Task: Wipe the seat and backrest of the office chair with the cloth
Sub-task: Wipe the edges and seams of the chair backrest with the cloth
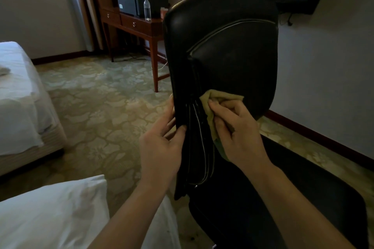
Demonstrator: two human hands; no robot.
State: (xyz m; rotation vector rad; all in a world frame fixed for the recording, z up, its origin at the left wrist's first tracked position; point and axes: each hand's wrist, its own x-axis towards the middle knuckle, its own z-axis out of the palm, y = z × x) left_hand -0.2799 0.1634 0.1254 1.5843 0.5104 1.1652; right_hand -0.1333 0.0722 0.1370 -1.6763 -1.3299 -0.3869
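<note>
A patterned carpet (97, 107) covered the floor, and a white bed (18, 97) ran along its left edge. A black chair (232, 147) stood on the carpet near the right wall. Its tall backrest (232, 50) rose upright in the middle of the view, and its seat (303, 198) spread dark toward the lower right corner. A wooden desk (139, 26) stood behind the chair against the far wall, beside the curtain. The left hand (159, 145) clamped the backrest's left edge low down, thumb on the front face and fingers wrapped round behind it. The right hand (238, 133) had its fingers curled over a bunched olive cloth (210, 103) and pressed it against the front of the backrest. The cloth lay on the backrest's lower part, close to the piped seams by the left edge, with a tail hanging under the palm toward the seat. A clear bottle (147, 9) stood upright near the desk's right end.
</note>
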